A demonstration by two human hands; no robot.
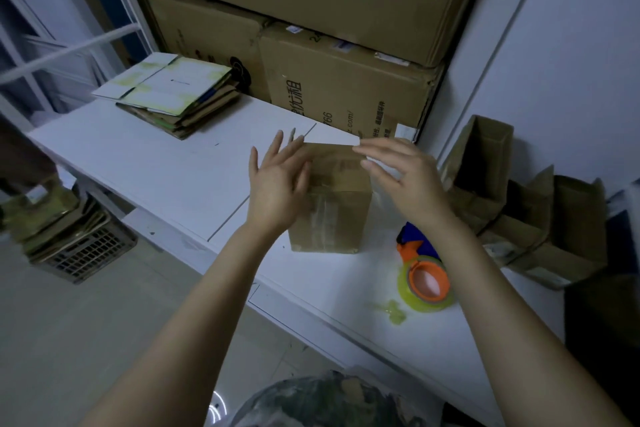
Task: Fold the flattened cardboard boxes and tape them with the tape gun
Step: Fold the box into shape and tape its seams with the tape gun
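Observation:
A small brown cardboard box (330, 215) stands upright on the white table (162, 163), with clear tape down its near face. My left hand (277, 184) lies with straight fingers against the box's left side and top edge. My right hand (401, 177) is over the box's top right, fingers extended, touching a white top flap (334, 138). The tape gun (424, 270), blue and orange with a yellowish tape roll, lies on the table to the right of the box, held by neither hand. A stack of flattened boxes (173, 94) sits at the table's far left.
Large brown cartons (346, 87) are stacked against the wall behind the table. Several folded open boxes (526, 204) sit at the right. A crate with flattened cardboard (72, 239) stands on the floor at the left. A crumpled tape scrap (393, 310) lies near the tape gun.

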